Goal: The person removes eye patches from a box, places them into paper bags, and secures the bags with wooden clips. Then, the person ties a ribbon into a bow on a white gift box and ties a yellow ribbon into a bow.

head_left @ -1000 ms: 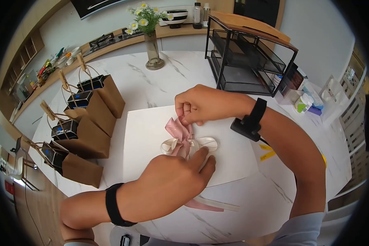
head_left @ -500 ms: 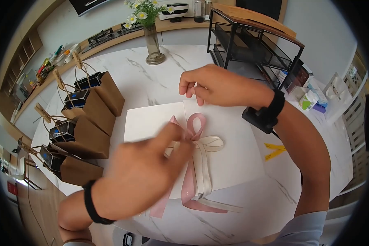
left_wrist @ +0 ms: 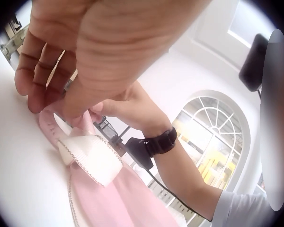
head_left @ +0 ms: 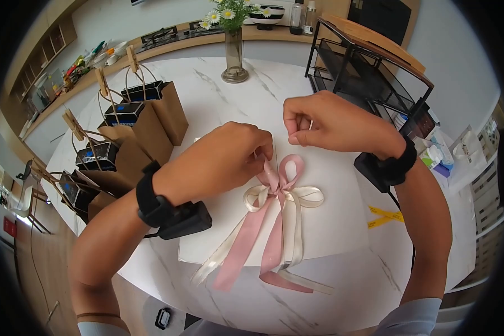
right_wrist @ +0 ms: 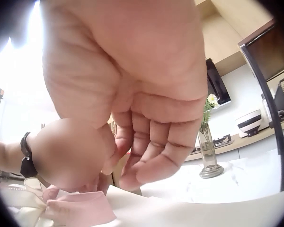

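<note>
Left hand (head_left: 224,154) is curled over the upper left part of the bow (head_left: 283,190), its fingertips pinching the pink ribbon at the knot; the left wrist view confirms fingers (left_wrist: 40,82) closed on a pink loop just above the cream loop. Right hand (head_left: 330,123) sits just beyond the bow's upper right, fingers curled with thumb and forefinger pressed together; whether anything lies between them cannot be told from the head view, and the right wrist view shows the curled fingers (right_wrist: 151,156) above the pink loop without visible contact. The bow is made of one pink and one cream ribbon; it lies on a white flat box (head_left: 330,224) near that box's centre, with its tails (head_left: 246,252) running toward the person and hanging past the near edge of the box. The box rests on a round white marble surface (head_left: 207,95). Four brown paper bags (head_left: 151,120) with wooden pegs on their handles stand in a row at the left of the surface. A glass vase of daisies (head_left: 233,53) stands at the far side. A black wire rack (head_left: 369,78) stands at the far right. Yellow strips (head_left: 383,217) lie on the surface right of the box. Each wrist carries a black strap with a camera unit.
</note>
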{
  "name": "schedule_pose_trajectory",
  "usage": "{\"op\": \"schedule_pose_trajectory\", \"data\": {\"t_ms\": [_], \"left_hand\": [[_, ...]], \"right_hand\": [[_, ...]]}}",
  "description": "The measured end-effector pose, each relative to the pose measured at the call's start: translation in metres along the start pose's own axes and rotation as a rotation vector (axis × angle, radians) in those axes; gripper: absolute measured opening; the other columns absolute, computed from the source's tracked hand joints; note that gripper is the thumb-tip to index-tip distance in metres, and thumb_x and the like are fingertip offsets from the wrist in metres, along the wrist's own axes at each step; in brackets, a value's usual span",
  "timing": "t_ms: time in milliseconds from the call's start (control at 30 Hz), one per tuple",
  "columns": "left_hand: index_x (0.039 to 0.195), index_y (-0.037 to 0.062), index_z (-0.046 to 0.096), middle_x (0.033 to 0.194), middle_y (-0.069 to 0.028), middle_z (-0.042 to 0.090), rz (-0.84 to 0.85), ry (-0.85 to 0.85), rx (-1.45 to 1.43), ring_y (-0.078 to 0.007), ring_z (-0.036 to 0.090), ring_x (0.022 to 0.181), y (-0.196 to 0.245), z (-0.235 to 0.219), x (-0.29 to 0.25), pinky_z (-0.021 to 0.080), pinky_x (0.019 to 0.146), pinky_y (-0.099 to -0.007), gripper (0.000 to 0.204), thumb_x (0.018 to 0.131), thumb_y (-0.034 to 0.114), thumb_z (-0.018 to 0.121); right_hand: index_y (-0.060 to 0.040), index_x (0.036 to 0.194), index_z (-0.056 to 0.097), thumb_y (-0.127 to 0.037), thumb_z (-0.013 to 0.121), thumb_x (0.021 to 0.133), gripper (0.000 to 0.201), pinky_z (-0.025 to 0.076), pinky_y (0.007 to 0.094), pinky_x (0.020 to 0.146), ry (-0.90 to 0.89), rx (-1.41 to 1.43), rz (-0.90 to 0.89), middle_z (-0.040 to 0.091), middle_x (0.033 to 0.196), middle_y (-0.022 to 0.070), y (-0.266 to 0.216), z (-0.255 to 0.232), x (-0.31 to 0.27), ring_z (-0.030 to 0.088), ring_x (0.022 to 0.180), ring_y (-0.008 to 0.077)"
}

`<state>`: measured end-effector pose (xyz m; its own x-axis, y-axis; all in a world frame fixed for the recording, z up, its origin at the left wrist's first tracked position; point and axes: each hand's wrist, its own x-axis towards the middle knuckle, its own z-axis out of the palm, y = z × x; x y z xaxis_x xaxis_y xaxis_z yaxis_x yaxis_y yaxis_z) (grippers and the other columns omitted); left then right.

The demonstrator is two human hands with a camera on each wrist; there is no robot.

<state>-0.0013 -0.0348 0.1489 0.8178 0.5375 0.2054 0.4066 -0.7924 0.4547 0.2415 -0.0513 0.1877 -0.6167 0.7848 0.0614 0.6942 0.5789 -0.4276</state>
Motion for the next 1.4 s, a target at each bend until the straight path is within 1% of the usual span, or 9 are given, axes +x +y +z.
{"op": "schedule_pose_trajectory", "data": {"t_ms": [100,200,267,400,700,1000,1167,1267,1400], "left_hand": [[0.101,-0.0027,0.069,0.094,-0.0153,0.072,-0.054,-0.076,-0.119,-0.0238,0.07,0.088,-0.005,-0.002,0.004,0.055,0.079,-0.0352,0.016,0.086,0.0,0.07],[0.104,-0.0037,0.069,0.09,-0.0116,0.073,-0.058,-0.118,-0.216,-0.017,0.069,0.086,-0.009,-0.006,0.002,0.054,0.079,-0.0321,0.017,0.087,-0.002,0.068],[0.106,-0.0043,0.069,0.089,-0.0097,0.073,-0.053,-0.139,-0.257,-0.0136,0.068,0.084,-0.016,-0.007,0.002,0.054,0.08,-0.0307,0.019,0.088,-0.003,0.067],[0.112,-0.0053,0.069,0.093,-0.0092,0.074,-0.056,-0.15,-0.401,-0.0111,0.065,0.083,-0.028,-0.001,0.003,0.053,0.081,-0.0297,0.025,0.088,-0.005,0.065],[0.107,-0.0066,0.066,0.086,-0.0098,0.072,-0.04,-0.033,-0.257,-0.013,0.065,0.074,-0.021,0.005,0.008,0.053,0.073,-0.0295,0.019,0.088,-0.005,0.065],[0.098,-0.0027,0.06,0.089,-0.0105,0.067,-0.143,0.039,-0.155,-0.0184,0.066,0.071,0.015,-0.001,-0.042,0.053,0.067,-0.0341,0.01,0.092,0.001,0.067],[0.114,0.0046,0.066,0.107,-0.0109,0.061,0.234,0.237,0.333,-0.0275,0.062,0.085,0.046,0.006,-0.064,0.054,0.074,-0.0378,0.034,0.081,0.007,0.073],[0.125,0.0102,0.067,0.107,-0.0074,0.06,0.273,0.136,0.379,-0.026,0.059,0.093,0.064,0.01,-0.068,0.053,0.078,-0.0355,0.05,0.076,0.016,0.075],[0.131,0.0098,0.064,0.102,-0.0073,0.056,0.216,0.085,0.511,-0.0235,0.057,0.091,0.072,0.035,-0.07,0.052,0.075,-0.0326,0.06,0.078,0.031,0.079]], "right_hand": [[-0.0011,0.1,0.065,-0.003,0.07,0.088,0.013,0.049,0.0302,0.064,0.011,0.039,0.085,0.067,0.079,0.0072,-0.015,-0.005,-0.004,0.067,0.073,0.0141],[0.0,0.09,0.062,-0.003,0.066,0.086,0.007,0.048,0.0347,0.062,0.127,0.071,-0.102,0.064,0.074,0.01,-0.023,0.006,-0.007,0.062,0.067,0.0211],[-0.0013,0.088,0.062,0.0,0.067,0.08,0.01,0.052,0.0378,0.065,0.153,0.0,-0.429,0.065,0.075,0.0116,-0.029,0.018,-0.006,0.067,0.071,0.0268],[-0.0021,0.087,0.064,-0.002,0.067,0.08,0.008,0.055,0.04,0.068,0.09,-0.299,-0.423,0.068,0.078,0.0122,-0.05,0.024,-0.014,0.069,0.074,0.0317],[-0.0041,0.09,0.07,-0.008,0.068,0.081,0.01,0.057,0.0378,0.069,-0.083,-0.145,-0.239,0.071,0.082,0.011,-0.039,0.023,-0.002,0.071,0.078,0.031],[-0.0003,0.091,0.063,-0.002,0.065,0.085,0.006,0.051,0.0419,0.069,0.026,-0.339,-0.203,0.063,0.088,0.0143,-0.029,0.03,-0.009,0.064,0.08,0.0367],[-0.0006,0.103,0.067,-0.008,0.068,0.086,0.019,0.052,0.0419,0.071,0.094,-0.149,-0.189,0.068,0.089,0.016,-0.027,0.016,-0.011,0.066,0.08,0.0348],[-0.0009,0.111,0.065,-0.015,0.072,0.088,0.028,0.052,0.0414,0.073,-0.025,-0.141,0.116,0.068,0.091,0.0142,-0.035,-0.002,-0.021,0.067,0.08,0.0321],[-0.0003,0.117,0.064,-0.018,0.071,0.089,0.033,0.052,0.038,0.068,-0.158,-0.102,0.086,0.069,0.094,0.0134,-0.013,0.006,-0.019,0.068,0.075,0.0263]]}}
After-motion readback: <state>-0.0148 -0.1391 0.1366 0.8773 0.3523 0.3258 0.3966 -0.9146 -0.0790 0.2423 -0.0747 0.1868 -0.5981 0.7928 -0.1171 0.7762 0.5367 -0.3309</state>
